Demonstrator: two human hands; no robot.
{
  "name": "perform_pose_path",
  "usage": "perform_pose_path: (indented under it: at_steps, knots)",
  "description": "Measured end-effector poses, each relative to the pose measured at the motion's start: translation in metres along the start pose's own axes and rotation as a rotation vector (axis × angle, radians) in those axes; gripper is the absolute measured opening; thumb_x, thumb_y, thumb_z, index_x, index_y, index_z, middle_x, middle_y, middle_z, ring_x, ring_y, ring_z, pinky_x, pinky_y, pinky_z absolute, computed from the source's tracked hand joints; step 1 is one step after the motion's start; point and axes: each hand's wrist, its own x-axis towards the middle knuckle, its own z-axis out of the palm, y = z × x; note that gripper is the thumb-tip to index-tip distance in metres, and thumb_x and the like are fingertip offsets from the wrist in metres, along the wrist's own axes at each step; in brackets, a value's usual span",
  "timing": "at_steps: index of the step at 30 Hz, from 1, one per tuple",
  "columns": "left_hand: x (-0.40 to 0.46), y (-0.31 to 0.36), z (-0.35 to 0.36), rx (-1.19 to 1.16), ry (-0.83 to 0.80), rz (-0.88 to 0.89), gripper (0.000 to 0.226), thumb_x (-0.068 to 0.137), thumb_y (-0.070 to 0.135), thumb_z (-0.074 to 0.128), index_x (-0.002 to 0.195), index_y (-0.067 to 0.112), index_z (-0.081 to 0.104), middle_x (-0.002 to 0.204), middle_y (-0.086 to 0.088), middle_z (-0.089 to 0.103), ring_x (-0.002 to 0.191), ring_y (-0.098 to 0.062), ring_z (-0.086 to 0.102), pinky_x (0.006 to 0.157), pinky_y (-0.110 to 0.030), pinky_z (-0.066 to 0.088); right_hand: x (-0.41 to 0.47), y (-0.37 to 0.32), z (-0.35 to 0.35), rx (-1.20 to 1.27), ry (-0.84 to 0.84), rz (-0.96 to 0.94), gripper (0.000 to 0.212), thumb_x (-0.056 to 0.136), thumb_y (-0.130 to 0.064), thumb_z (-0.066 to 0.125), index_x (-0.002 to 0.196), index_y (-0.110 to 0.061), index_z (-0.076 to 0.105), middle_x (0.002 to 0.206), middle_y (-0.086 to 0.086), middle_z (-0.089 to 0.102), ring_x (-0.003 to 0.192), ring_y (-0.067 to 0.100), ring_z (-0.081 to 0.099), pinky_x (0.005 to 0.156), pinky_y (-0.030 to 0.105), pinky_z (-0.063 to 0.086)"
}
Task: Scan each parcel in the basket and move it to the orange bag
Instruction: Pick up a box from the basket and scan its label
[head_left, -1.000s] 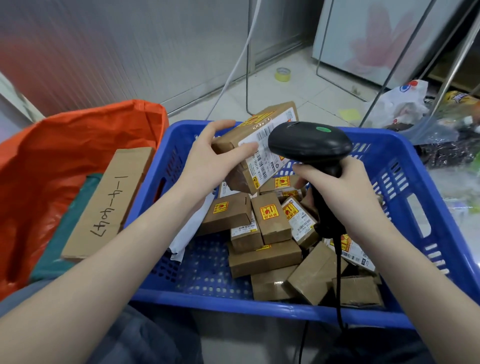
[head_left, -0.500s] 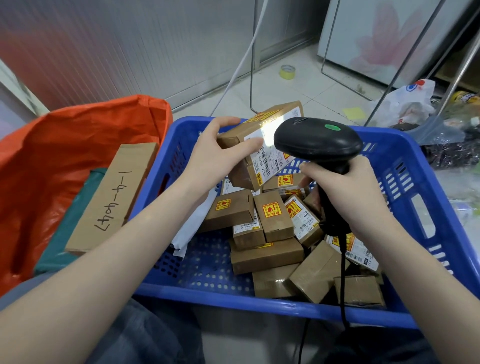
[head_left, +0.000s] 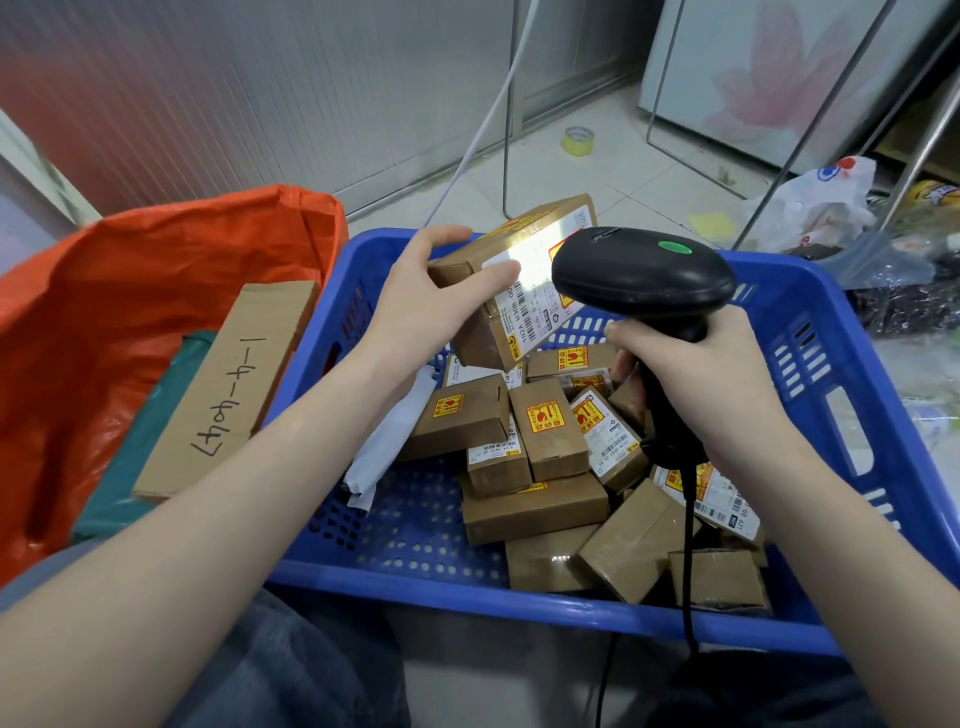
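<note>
My left hand grips a brown cardboard parcel above the blue basket, its white label turned toward the scanner. A bright patch of light falls on the label. My right hand holds the black barcode scanner by its handle, the head aimed at the parcel from the right. Several more brown parcels with yellow-red stickers lie heaped in the basket's right half. The orange bag stands open at the left, beside the basket.
A long cardboard box with handwriting and a green packet lie in the orange bag. A white mailer lies in the basket. The scanner cable hangs over the basket's near rim. Plastic bags and metal legs crowd the right.
The scanner's light has come onto the parcel's label and spread wider. Both hands have kept almost the same pose, with the parcel held in front of the scanner.
</note>
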Motion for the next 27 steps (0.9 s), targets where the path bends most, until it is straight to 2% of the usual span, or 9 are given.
perform_pose_path:
  at_steps: [5,9,20,23,27]
  knots:
    - [0.0000,-0.0007,0.0003,-0.019,-0.012,-0.013,0.052,0.083,0.034,0.072,0.130,0.024,0.051,0.101,0.003,0.067,0.085,-0.005,0.066,0.060,-0.009,0.048,0.0004,0.0005,0.0003,-0.007,-0.001,0.003,0.024,0.086,-0.016,0.062,0.063,-0.009,0.060,0.043,-0.005,0.057,0.039,0.007,0.050,0.047,0.016,0.044]
    - [-0.0013,-0.0016,0.0026,-0.016,-0.041,-0.001,0.053,0.083,0.038,0.071,0.130,0.026,0.050,0.108,-0.003,0.066,0.095,-0.012,0.066,0.064,-0.012,0.051,0.0005,0.0010,0.0014,-0.015,-0.001,0.002,0.025,0.086,-0.018,0.062,0.063,-0.008,0.060,0.043,-0.005,0.057,0.040,0.007,0.051,0.047,0.015,0.043]
    - [-0.0024,-0.0025,0.0050,0.008,-0.047,0.017,0.053,0.083,0.044,0.068,0.129,0.026,0.051,0.111,-0.003,0.064,0.097,-0.009,0.062,0.060,-0.005,0.047,0.0008,0.0003,0.0046,-0.021,-0.005,-0.016,0.026,0.084,-0.017,0.063,0.060,-0.008,0.060,0.050,0.001,0.060,0.043,0.012,0.052,0.050,0.019,0.046]
    - [-0.0014,-0.0032,0.0049,0.019,-0.044,0.007,0.053,0.083,0.050,0.066,0.128,0.027,0.052,0.114,-0.002,0.063,0.101,-0.009,0.061,0.063,-0.007,0.047,0.0004,0.0001,0.0050,-0.012,-0.011,-0.013,0.027,0.084,-0.017,0.063,0.059,-0.009,0.060,0.046,-0.001,0.059,0.040,0.009,0.051,0.046,0.015,0.045]
    - [0.0002,-0.0055,0.0049,0.015,-0.041,0.003,0.055,0.081,0.055,0.066,0.126,0.027,0.053,0.116,-0.004,0.063,0.106,-0.013,0.061,0.072,-0.015,0.047,0.0005,-0.0002,0.0039,-0.017,0.004,-0.017,0.026,0.084,-0.017,0.063,0.060,-0.009,0.060,0.052,0.003,0.060,0.043,0.011,0.053,0.049,0.017,0.047]
